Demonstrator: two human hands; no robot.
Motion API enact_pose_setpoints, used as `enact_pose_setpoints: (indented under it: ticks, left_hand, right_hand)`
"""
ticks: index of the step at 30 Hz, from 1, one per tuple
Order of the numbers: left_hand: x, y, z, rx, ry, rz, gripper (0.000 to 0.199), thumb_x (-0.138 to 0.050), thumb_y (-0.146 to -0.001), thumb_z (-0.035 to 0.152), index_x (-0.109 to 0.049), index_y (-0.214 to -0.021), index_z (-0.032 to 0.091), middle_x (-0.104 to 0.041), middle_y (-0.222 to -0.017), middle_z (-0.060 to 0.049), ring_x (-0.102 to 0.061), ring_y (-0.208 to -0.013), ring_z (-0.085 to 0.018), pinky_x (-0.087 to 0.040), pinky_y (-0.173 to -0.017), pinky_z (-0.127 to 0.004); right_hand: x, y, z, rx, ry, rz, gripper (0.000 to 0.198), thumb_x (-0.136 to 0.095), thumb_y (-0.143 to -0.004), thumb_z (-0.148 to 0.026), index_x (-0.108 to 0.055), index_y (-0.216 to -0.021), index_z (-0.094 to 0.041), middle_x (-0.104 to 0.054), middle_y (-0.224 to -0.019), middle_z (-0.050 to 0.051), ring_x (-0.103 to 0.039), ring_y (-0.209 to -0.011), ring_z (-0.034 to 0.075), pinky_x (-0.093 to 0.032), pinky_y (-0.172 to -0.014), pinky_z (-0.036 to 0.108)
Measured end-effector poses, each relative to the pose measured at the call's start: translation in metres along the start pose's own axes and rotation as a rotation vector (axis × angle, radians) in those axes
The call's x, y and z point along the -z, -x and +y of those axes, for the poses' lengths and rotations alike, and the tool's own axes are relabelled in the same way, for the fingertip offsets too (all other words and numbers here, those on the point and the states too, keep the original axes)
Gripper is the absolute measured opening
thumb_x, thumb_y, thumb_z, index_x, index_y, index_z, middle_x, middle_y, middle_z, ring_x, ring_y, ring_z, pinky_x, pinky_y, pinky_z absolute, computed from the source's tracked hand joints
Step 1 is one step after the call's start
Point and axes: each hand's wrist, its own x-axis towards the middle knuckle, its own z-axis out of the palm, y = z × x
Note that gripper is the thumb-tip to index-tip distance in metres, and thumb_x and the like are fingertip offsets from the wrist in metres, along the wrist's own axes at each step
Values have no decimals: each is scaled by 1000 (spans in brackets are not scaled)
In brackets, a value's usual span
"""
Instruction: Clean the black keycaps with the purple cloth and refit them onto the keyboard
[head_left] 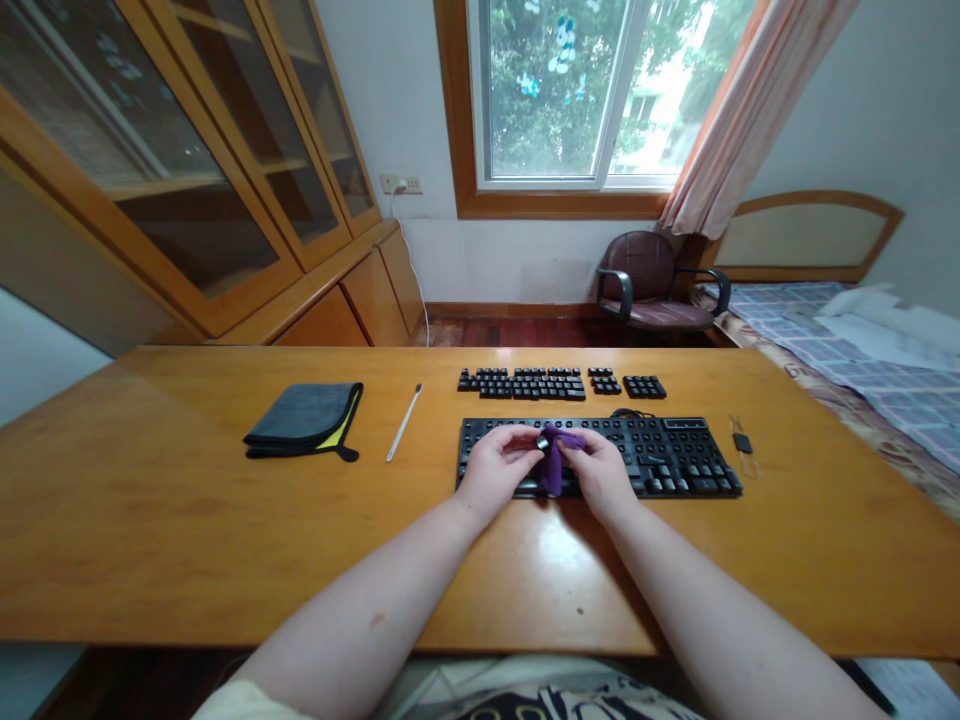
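Note:
Between thumb and fingers, my left hand (496, 462) pinches a small black keycap (541, 443). My right hand (600, 468) is closed on a purple cloth (553, 468), which touches the keycap and hangs down in a fold. Both hands are above a black keyboard (675, 455) with most of its keycaps off. Some caps are still on it at the lower right. Behind the keyboard, loose black keycaps (525, 384) lie in rows, grouped as on a keyboard.
On the left of the wooden desk (187, 540) are a folded grey cloth (304, 415) with a yellow inside and a white toothbrush (405, 424). A wire keycap puller (742, 443) lies to the keyboard's right. Beyond the desk stand a chair (649, 280) and a bed (862, 350).

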Motion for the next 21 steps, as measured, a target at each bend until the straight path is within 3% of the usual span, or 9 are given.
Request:
enact_pose_setpoints:
  ticks: [6, 10, 16, 21]
  left_hand:
    - [1, 0, -1, -91, -100, 27, 34, -66, -70, 15, -60, -104, 17, -65, -100, -8, -63, -93, -16, -52, -87, -33]
    - [1, 2, 0, -121, -140, 26, 37, -65, -71, 14, -57, -107, 17, -64, -100, -8, -63, -93, -16, -51, -87, -32]
    - [3, 3, 2, -174, -240, 45, 35, -65, -71, 15, -59, -106, 18, -63, -99, -7, -63, -90, -16, -52, -85, -32]
    - [4, 4, 5, -230, -348, 23, 36, -64, -71, 14, -59, -106, 20, -64, -97, -5, -63, -86, -15, -53, -83, -31]
  right_hand:
    - [-4, 1, 1, -21, -158, -43, 48, -45, -80, -59, -63, -98, -18, -69, -88, 9, -64, -76, 23, -52, -63, 34]
    - [-4, 3, 0, -24, -136, -92, 48, -47, -80, -58, -64, -100, -18, -69, -85, 8, -64, -78, 23, -52, -68, 34]
    - [-1, 5, -2, 179, 84, -201, 42, -46, -84, -52, -64, -106, -22, -66, -104, 7, -58, -100, 23, -43, -90, 37]
    - [-5, 7, -10, 325, 227, -292, 32, -46, -86, -39, -61, -112, -25, -62, -111, 6, -55, -105, 22, -38, -95, 37]
